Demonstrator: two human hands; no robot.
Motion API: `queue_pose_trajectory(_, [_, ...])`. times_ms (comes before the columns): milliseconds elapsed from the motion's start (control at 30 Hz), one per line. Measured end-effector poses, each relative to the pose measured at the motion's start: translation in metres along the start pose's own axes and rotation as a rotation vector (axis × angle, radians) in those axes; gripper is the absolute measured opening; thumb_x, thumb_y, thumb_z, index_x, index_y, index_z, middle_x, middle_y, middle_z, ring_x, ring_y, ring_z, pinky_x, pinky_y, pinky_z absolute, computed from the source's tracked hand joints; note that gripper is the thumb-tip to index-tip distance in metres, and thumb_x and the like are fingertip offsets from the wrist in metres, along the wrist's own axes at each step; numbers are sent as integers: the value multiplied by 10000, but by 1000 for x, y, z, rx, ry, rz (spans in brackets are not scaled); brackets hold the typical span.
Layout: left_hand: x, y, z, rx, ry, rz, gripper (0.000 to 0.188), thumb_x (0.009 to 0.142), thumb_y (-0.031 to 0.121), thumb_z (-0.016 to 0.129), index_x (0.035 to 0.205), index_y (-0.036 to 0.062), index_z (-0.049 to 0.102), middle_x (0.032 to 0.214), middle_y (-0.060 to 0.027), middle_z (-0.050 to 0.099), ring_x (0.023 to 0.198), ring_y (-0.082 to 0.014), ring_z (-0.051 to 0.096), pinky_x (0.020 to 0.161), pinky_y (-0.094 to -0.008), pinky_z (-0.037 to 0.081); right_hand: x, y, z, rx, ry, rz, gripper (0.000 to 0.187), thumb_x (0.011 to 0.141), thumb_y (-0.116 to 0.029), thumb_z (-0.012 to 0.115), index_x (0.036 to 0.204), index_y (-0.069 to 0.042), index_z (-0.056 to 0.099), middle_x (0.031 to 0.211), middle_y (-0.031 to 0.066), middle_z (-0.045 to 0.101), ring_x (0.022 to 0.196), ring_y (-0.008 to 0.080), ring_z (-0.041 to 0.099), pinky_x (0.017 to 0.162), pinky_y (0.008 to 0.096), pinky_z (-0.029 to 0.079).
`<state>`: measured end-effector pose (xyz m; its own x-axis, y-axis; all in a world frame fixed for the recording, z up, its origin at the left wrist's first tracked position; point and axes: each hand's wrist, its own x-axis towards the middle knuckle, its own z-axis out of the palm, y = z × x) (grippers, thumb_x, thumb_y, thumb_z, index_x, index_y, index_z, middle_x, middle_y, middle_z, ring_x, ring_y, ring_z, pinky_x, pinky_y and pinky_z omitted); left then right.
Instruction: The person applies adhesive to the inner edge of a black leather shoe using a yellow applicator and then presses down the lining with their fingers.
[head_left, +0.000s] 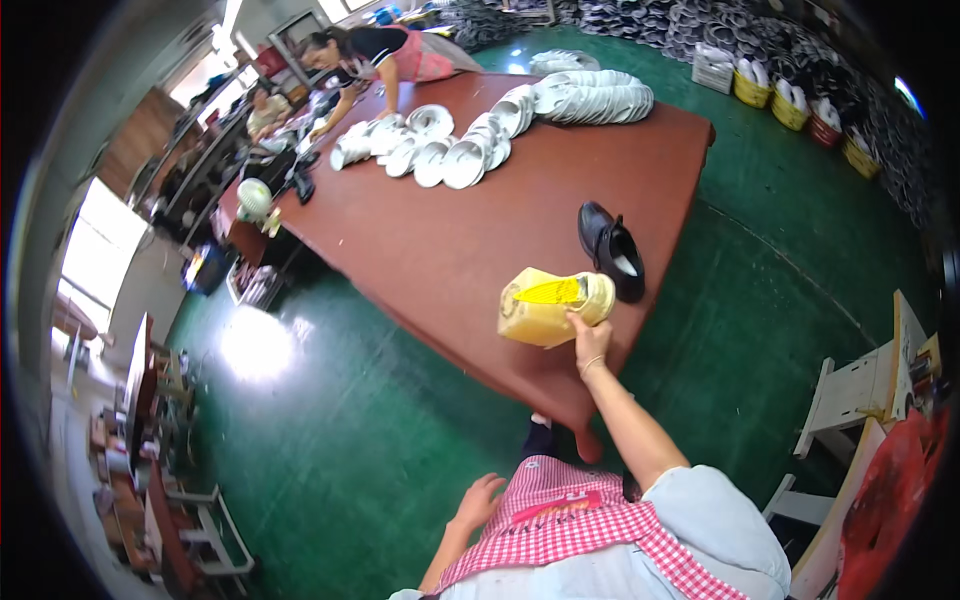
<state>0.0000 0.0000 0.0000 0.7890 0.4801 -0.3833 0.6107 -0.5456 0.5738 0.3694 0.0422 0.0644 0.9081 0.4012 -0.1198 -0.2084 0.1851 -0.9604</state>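
Yellow plastic jug (540, 322) stretches lengthwise leftward from the right hand (592, 342) clamped near its mouth, the left hand (482, 502) empty, well apart

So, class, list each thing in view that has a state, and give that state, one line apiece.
Yellow container: held, tilted; capped or not, cannot tell
Right hand: closed on it
Left hand: open, empty
Black shoes: resting on brown table
White round pieces: stacked, leaning
Yellow baskets: filled
Fan: running or not, cannot tell
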Motion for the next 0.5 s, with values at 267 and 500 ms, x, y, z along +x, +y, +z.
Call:
queue_pose_trajectory(267, [198, 65, -197, 133, 267, 397, 678, 780, 27, 619, 1399, 70, 344, 1443, -215, 305, 1296, -397, 342, 1076, -438, 305, 19, 55, 29, 160, 45, 334, 338, 816, -153, 713, 1087, 25, 618, 1053, 54, 640, 909, 113, 609, 845, 259, 472])
queue_pose_trajectory(500, [318, 126, -219, 401, 182, 602, 994, 602, 175, 806, 1445, 149, 280, 1486, -192, 215, 1361, -412, 213, 1091, -502, 254, -5, 12, -41, -383, -342, 629, 200, 811, -110, 716, 973, -16, 645, 931, 39, 656, 628, 65, 554, 552, 220, 468])
